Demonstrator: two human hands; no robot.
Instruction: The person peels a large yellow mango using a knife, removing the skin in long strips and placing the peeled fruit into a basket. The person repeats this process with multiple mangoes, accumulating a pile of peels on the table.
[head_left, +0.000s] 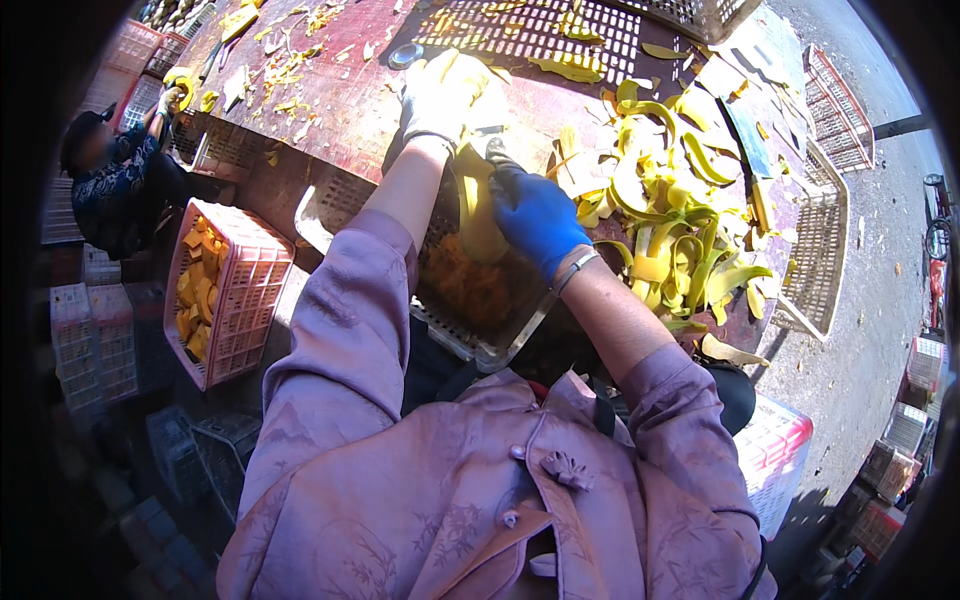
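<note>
My left hand (435, 101), in a pale glove washed out by glare, is on a squash at the table's near edge. A long yellow-green part of the squash (474, 199), either its flesh or a hanging strip of peel, reaches down over a crate. In its blue glove with dark fingertips, my right hand (536, 214) grips what looks like a peeler (491, 130) against the squash. Glare hides the exact contact. Below both hands, a plastic crate (517, 341) holds orange scraps (465, 281), partly in shadow.
Yellow-green peels (686, 232) are heaped on the red table (352, 97), right of my hands. A broad-bladed knife (746, 142) lies beyond them. At left, a pink crate (251, 300) holds orange chunks. Another person (112, 180) works at the far left. Crates (817, 240) stand along the right.
</note>
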